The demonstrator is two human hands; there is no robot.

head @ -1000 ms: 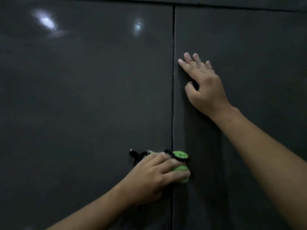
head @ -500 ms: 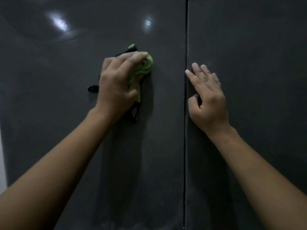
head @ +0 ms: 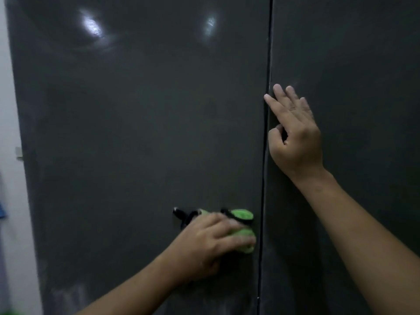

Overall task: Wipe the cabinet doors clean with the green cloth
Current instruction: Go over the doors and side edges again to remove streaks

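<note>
Dark cabinet fills the frame, pale wall at far left. Left hand has its grip curled over the bunched cloth, pressing it low on the left door just beside the seam. Half a second ago it was high up, so a downward stroke has just run, and more wiping likely remains. Right hand lies flat, fingers straight, on the right door.

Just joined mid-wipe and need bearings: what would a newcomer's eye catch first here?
The green cloth, gripped by the left hand, glows low on the left door beside the seam. The right hand lies flat on the right door, higher up. Two glare spots shine near the left door's top.
</note>
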